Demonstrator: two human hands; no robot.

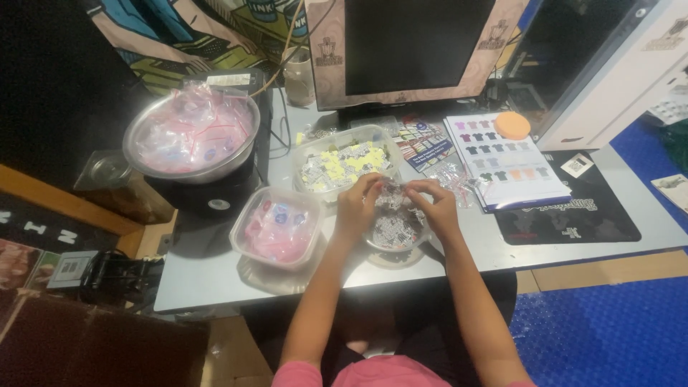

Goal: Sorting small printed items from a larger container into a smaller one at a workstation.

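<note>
Above the small round bowl (395, 233) at the surface's (215, 283) front edge, your left hand (356, 208) and right hand (434, 206) pinch one small clear packet (393, 195) between them. The steel bowl (190, 136) and pink-filled tub (277, 226) look well stocked; the tray of loose packets (345, 161) remains full behind.

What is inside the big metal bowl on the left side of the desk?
The metal bowl is heaped with clear plastic bags with pink strips. Small round blue shapes show through some of them. The bags cover the bowl's bottom.
</note>
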